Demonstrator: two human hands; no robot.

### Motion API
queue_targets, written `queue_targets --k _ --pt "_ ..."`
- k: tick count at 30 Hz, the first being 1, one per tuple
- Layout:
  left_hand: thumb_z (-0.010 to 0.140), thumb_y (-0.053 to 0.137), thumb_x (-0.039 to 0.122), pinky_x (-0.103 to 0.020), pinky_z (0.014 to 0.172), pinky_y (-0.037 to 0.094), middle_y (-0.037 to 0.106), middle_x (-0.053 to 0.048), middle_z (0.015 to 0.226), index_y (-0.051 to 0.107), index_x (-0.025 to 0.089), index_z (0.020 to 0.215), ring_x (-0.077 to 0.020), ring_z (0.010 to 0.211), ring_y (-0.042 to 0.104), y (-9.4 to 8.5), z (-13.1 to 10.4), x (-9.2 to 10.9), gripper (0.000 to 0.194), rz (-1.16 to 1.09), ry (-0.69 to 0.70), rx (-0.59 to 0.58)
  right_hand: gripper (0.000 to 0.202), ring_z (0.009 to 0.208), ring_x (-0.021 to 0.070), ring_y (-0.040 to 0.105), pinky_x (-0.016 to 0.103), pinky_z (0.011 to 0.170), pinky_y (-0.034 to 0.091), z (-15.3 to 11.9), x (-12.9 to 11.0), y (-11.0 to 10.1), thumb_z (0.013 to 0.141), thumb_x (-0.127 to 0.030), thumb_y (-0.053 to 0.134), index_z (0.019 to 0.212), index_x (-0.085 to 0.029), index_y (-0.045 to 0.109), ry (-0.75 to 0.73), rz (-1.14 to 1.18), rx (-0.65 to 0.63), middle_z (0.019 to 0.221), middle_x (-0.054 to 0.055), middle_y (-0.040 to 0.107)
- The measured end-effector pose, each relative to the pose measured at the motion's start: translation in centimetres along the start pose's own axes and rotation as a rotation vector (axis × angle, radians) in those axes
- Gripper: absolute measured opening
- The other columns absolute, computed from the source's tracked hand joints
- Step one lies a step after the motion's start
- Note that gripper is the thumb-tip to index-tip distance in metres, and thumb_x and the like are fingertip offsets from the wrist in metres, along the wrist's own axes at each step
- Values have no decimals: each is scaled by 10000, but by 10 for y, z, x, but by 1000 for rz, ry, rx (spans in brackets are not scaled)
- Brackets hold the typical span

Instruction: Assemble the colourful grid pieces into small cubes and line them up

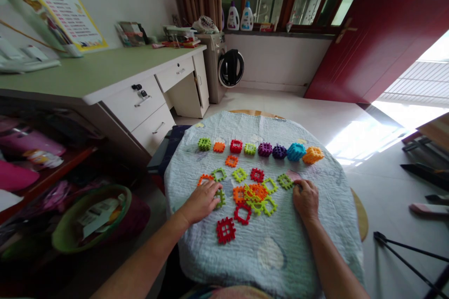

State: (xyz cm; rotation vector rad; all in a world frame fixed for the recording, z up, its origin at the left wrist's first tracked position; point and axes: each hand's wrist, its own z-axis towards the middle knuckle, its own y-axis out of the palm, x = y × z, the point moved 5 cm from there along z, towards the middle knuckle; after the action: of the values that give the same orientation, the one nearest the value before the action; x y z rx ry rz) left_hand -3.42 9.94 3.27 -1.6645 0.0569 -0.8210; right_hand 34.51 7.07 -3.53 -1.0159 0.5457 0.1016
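My left hand [200, 202] is at the left of the loose pieces, its fingers closed around the near side of a dark green square interlocking building piece [220, 199]. An orange open-frame piece [205, 179] lies just beyond its knuckles, partly covered. My right hand [306, 200] rests on the cloth with curled fingers, their tips beside a green square piece [285, 181]; what they hold, if anything, is hidden. Between the hands lie a pile of orange and lime pieces [257, 191], a red open frame [242, 214] and a red window piece [226, 230].
Stacks sorted by colour line the far side of the cloth-covered round table [273, 261], including purple [265, 149], blue [296, 151] and yellow-orange [313, 154]. A desk [133, 67] and basket [59, 233] stand left. A black tripod leg [403, 245] is at right.
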Motion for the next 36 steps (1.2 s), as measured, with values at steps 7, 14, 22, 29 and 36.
queue_targets --k 7,14,22,29,36 --pt "723 707 330 -447 987 425 601 -79 1128 585 226 1146 -267 1088 545 13 -9 -5 452 128 29 71 236 859 236 528 379 860 371 0 -1 -1 765 -241 448 837 -176 664 5 8 2 884 99 638" --pt "637 735 301 -428 931 444 623 -76 1021 636 205 1018 -275 1005 575 6 -2 3 405 178 2 41 232 864 233 538 376 876 371 0 0 1 761 -236 449 833 -176 661 -3 -7 2 884 96 638" --pt "665 732 357 -364 863 446 617 -71 1005 620 211 995 -259 986 568 -20 45 -12 378 254 -184 258 225 860 238 540 384 872 378 0 1 0 761 -245 450 830 -185 655 3 6 5 887 98 643" --pt "670 717 376 -388 825 448 635 -105 1037 640 188 995 -293 984 582 -7 67 -25 382 342 -249 98 223 861 236 537 385 871 379 0 1 1 762 -253 451 833 -185 651 7 17 -6 890 100 640" --pt "634 706 366 -395 820 435 648 -109 989 667 182 917 -303 975 589 -6 76 -26 340 373 -250 49 219 861 236 537 382 870 379 0 -2 -1 768 -255 443 820 -189 645 15 9 -2 884 99 637"
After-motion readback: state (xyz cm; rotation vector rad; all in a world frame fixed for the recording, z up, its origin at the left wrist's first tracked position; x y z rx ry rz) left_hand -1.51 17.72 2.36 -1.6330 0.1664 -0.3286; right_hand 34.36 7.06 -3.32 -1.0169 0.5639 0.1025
